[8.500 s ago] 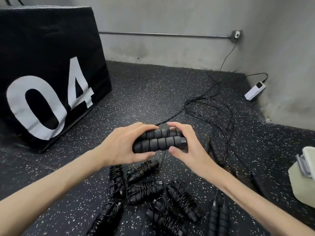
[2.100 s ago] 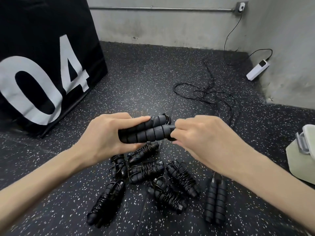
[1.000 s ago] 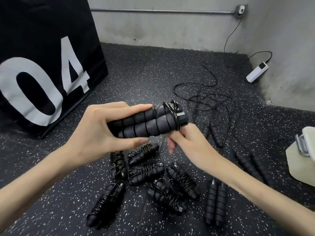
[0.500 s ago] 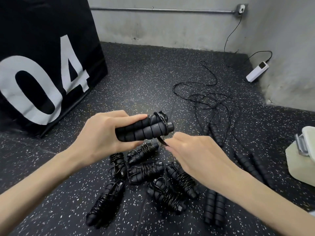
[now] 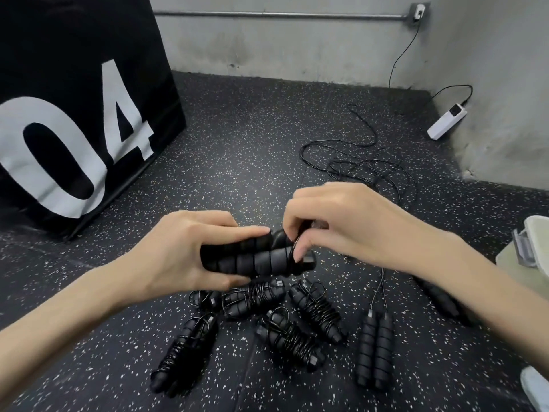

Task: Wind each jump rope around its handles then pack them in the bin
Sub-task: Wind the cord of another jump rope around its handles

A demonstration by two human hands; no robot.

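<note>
Right hand (image 5: 350, 224) has risen over the handle pair (image 5: 255, 258) gripped by left hand (image 5: 184, 254), pinching cord; five wound ropes (image 5: 315, 313) lie lower centre, none binned

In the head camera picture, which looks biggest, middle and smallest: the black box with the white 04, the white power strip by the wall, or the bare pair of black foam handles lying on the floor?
1. Black box with white 04
2. Bare pair of black foam handles
3. White power strip; it lies farther away, so its true size against the handles is unsure.

Black padded box (image 5: 74, 84) marked "04" at left; white power bank (image 5: 446, 121) by the wall, cable attached
</note>
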